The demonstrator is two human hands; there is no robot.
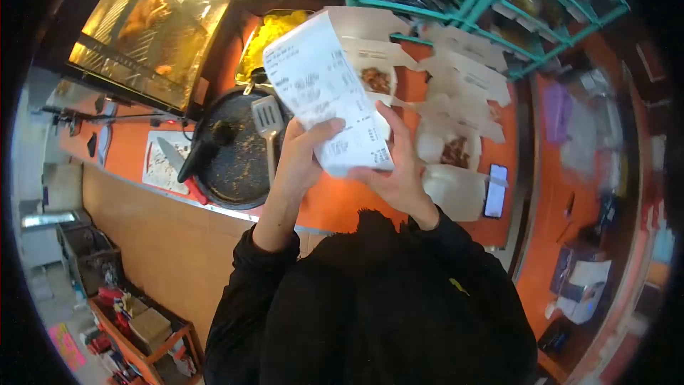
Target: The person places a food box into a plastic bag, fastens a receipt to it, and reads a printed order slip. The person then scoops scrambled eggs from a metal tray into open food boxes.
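Observation:
A long printed paper receipt (324, 82) is held up in front of me, its far end tilted to the left. My left hand (303, 153) grips its lower left side, the thumb lying on the print. On the lower right edge, my right hand (399, 171) is closed, with its thumb along the bottom and its fingers partly hidden behind the paper. Beyond the receipt are open takeaway boxes (463, 78), some with brown pieces of food (456, 151) in them. A metal slotted spatula (268, 117) rests on the black pan (228, 178) beside my left hand.
A lit glass warming cabinet (153, 36) stands at the back left, near a tray of yellow food (274, 32). A knife (171, 153) lies on a white board (158, 175). Right of the boxes lies a phone (496, 191). Green shelving (474, 3) rises behind.

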